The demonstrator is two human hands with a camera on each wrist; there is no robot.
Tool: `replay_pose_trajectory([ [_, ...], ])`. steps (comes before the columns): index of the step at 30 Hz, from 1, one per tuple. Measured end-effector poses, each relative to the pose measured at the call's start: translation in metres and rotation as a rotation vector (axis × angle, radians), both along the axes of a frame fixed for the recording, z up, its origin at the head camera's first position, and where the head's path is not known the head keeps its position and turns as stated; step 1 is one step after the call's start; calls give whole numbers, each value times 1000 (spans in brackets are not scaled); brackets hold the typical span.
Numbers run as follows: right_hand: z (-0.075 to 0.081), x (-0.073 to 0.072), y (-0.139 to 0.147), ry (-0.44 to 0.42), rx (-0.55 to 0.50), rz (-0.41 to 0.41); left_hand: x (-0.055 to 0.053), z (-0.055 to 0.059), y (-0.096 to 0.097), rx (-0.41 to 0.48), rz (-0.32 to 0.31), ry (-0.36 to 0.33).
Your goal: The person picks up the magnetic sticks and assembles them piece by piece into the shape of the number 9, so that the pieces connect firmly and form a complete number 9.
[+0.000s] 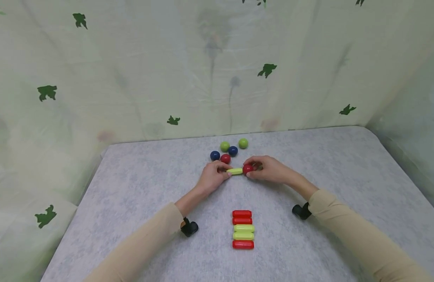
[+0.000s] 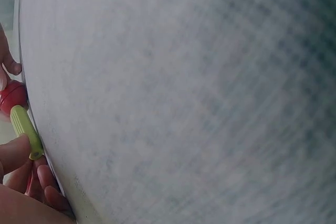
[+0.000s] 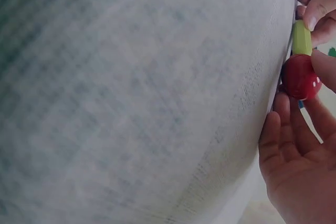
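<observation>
Near the far middle of the table, my left hand pinches a yellow-green plastic rod between thumb and fingers. My right hand grips a red ball at the rod's right end. Rod and ball touch end to end in the right wrist view; whether they are joined I cannot tell. In the left wrist view the thumb lies on the rod, with the red ball beyond it. Part of the ball is hidden by the right fingers.
Behind the hands lie loose balls: a red ball, two blue balls and two green balls. Closer to me, red rods and yellow-green rods form a column. A patterned cloth hangs behind the table.
</observation>
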State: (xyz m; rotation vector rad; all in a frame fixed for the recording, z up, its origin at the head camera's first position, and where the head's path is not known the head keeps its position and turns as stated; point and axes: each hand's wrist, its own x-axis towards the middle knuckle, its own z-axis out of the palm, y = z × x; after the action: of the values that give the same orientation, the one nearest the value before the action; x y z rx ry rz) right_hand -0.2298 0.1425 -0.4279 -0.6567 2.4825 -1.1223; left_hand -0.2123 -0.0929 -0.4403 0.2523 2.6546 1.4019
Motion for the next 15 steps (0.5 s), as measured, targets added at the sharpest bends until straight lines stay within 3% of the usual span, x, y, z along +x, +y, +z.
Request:
replay_pose_trajectory([
  [8, 0, 0, -2, -3, 0, -10, 3, 3, 1, -18, 36, -23],
  [15, -3, -2, 0, -2, -11, -5, 4, 3, 2, -11, 32, -28],
])
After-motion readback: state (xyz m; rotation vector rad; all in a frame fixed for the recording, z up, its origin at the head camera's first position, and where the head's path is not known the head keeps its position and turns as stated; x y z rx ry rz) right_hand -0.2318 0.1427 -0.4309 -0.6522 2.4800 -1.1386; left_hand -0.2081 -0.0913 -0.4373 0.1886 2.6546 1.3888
